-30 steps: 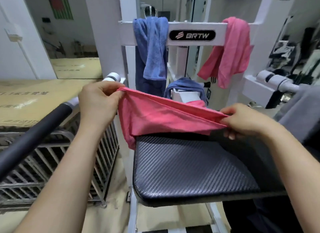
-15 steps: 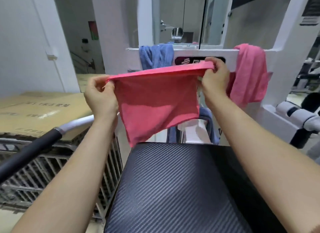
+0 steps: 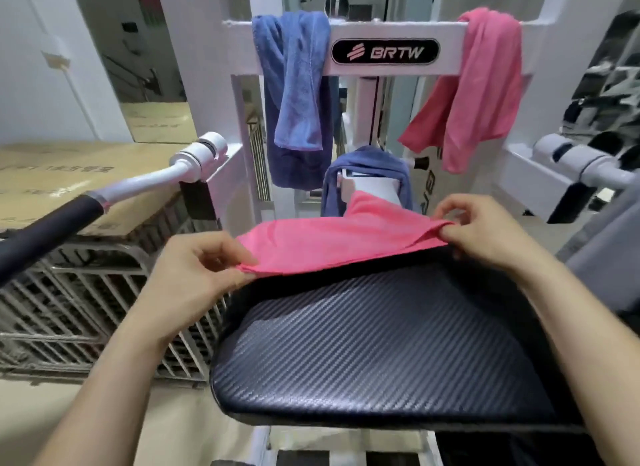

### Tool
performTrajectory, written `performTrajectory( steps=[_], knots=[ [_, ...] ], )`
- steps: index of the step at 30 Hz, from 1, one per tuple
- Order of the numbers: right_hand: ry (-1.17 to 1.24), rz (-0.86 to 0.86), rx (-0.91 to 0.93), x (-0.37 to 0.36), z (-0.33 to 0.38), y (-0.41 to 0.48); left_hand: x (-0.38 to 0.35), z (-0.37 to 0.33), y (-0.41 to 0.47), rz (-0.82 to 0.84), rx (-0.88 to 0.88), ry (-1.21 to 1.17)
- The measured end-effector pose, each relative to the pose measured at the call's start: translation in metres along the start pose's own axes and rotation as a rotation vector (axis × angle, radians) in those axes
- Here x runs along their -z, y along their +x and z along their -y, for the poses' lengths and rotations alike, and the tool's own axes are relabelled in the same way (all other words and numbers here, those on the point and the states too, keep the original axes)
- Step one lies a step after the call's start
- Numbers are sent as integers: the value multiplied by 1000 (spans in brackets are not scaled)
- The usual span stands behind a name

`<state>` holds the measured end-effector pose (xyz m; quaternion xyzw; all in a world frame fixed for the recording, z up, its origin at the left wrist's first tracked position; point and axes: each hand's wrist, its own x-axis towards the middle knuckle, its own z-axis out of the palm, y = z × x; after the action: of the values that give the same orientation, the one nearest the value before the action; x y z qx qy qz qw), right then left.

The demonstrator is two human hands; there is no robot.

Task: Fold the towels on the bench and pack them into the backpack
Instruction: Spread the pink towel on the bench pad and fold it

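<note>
A pink towel (image 3: pixel 332 243), doubled over, lies flat across the far end of the black padded bench seat (image 3: pixel 381 344). My left hand (image 3: pixel 197 275) pinches its near left corner. My right hand (image 3: pixel 485 230) pinches its right corner. On the white frame's crossbar hang a blue towel (image 3: pixel 298 84) at the left and a second pink towel (image 3: pixel 478 84) at the right. Another blue towel (image 3: pixel 367 164) is draped over a white part behind the seat. No backpack is clearly visible.
A white arm with a black grip (image 3: pixel 104 198) juts out at the left, above a metal wire cage (image 3: pixel 86 309) and cardboard boxes (image 3: pixel 62 181). A second white roller arm (image 3: pixel 581 160) sticks out at the right. Grey fabric (image 3: pixel 609 250) sits at the right edge.
The pink towel was held up stretched in the air half a second ago. Both hands have brought it down onto the far end of the seat, still gripping its corners.
</note>
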<state>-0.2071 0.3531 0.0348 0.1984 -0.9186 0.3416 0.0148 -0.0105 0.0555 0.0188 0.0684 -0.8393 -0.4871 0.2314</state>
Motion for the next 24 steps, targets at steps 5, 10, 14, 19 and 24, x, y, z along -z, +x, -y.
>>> performTrajectory(
  steps=[5,10,14,19,24],
  knots=[
    [-254,-193,-52,-9,-34,-34,-27,-18,-41,370,-174,269],
    [-8,-386,-243,3,-41,-37,-97,-55,-80,508,-498,271],
    [-2,-294,-328,13,-29,-46,-130,-66,-91,549,-625,219],
    [-166,-220,-78,1,20,-107,-63,-14,-58,41,-317,289],
    [-92,185,163,-32,61,-175,-8,36,-10,-13,32,654]
  ],
)
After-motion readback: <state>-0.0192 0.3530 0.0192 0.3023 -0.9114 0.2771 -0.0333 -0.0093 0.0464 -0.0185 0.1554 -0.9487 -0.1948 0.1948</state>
